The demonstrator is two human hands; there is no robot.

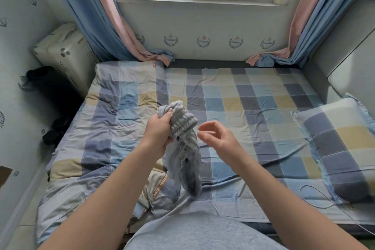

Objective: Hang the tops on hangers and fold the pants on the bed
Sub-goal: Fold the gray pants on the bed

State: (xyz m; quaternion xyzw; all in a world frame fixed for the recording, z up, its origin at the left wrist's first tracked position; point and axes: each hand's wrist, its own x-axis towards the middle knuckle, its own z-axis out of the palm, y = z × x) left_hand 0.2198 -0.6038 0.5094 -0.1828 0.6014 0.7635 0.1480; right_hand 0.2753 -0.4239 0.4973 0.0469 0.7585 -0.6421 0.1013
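Note:
A bunched grey garment with a ribbed elastic band at its top hangs above the bed. My left hand is shut on its upper end, so the cloth dangles in folds toward the front of the bed. Just to the garment's right, my right hand is held with its fingers apart and curled, holding nothing and not touching the cloth. No hanger is in view.
A checked quilt covers the bed's left half, and a checked pillow lies at the right. A thin cable loops near the pillow. A white suitcase and dark items sit left of the bed. Curtains hang at both window sides.

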